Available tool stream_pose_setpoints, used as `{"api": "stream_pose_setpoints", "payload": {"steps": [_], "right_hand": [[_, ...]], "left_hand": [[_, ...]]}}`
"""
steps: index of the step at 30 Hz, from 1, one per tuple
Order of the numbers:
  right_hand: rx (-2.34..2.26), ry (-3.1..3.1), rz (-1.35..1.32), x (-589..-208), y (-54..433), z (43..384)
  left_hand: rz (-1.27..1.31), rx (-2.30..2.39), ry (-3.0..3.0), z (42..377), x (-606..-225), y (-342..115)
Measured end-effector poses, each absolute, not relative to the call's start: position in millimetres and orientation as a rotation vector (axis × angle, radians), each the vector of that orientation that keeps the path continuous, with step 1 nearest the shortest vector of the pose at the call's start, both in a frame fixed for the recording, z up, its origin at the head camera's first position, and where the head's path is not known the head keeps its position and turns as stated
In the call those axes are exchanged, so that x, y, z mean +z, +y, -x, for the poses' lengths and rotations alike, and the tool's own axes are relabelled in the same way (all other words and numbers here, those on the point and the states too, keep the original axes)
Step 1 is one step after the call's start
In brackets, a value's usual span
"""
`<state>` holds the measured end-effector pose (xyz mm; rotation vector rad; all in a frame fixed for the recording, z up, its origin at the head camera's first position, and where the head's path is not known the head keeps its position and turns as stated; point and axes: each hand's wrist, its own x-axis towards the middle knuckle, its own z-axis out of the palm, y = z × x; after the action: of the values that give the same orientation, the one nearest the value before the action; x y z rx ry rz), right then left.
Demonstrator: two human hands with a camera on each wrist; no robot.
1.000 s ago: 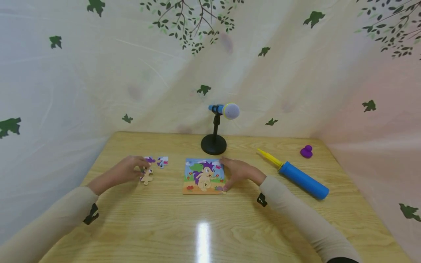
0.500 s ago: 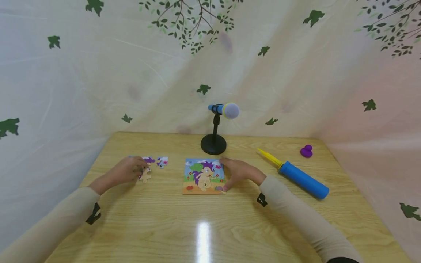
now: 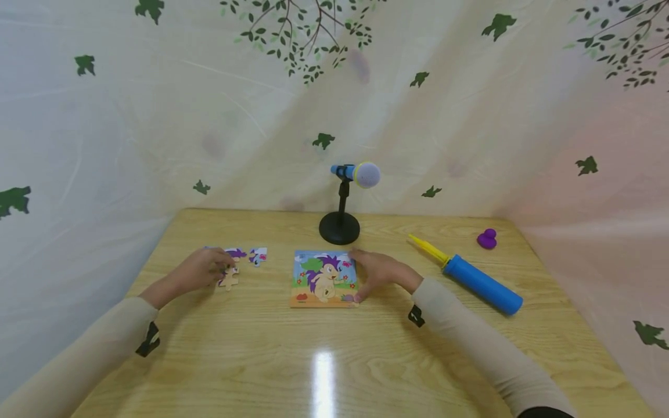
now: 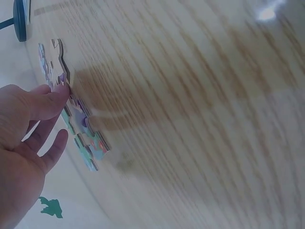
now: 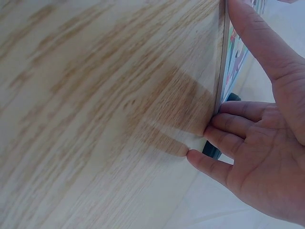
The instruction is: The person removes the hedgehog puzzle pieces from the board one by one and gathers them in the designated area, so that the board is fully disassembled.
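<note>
Near the table's left side, my left hand (image 3: 201,270) bends over a group of jigsaw pieces (image 3: 228,282) printed in cream and purple. Thumb and a finger pinch one piece at the group's edge in the left wrist view, where more joined pieces (image 4: 83,136) show beyond the hand; part of the group is hidden under it. One piece (image 3: 258,256) with blue and pink print lies to its right. My right hand (image 3: 384,271) grips the right side of a flat hedgehog picture board (image 3: 324,281), thumb at the near corner, fingertips at the far one.
Behind the board stands a toy microphone (image 3: 355,174) on a black round base (image 3: 340,228). To the right lie a blue hand pump (image 3: 483,284) with a yellow nozzle (image 3: 428,248) and a small purple object (image 3: 487,238). A leaf-printed curtain (image 3: 251,145) hangs behind the wooden table (image 3: 261,360).
My left fingers have drawn closer together over the jigsaw pieces, and the lowest cream piece has shifted slightly up and left. The right hand and the picture board have stayed put.
</note>
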<state>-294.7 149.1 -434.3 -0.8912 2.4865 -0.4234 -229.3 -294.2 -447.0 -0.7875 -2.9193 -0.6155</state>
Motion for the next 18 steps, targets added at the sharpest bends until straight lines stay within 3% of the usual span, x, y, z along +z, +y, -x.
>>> {"api": "stream_pose_setpoints", "payload": {"steps": [18], "right_hand": [[-0.417, 2.489, 0.895, -433.8, 149.5, 294.2]], "left_hand": [[0.821, -0.609, -2.914, 229.3, -448.8, -296.4]]}}
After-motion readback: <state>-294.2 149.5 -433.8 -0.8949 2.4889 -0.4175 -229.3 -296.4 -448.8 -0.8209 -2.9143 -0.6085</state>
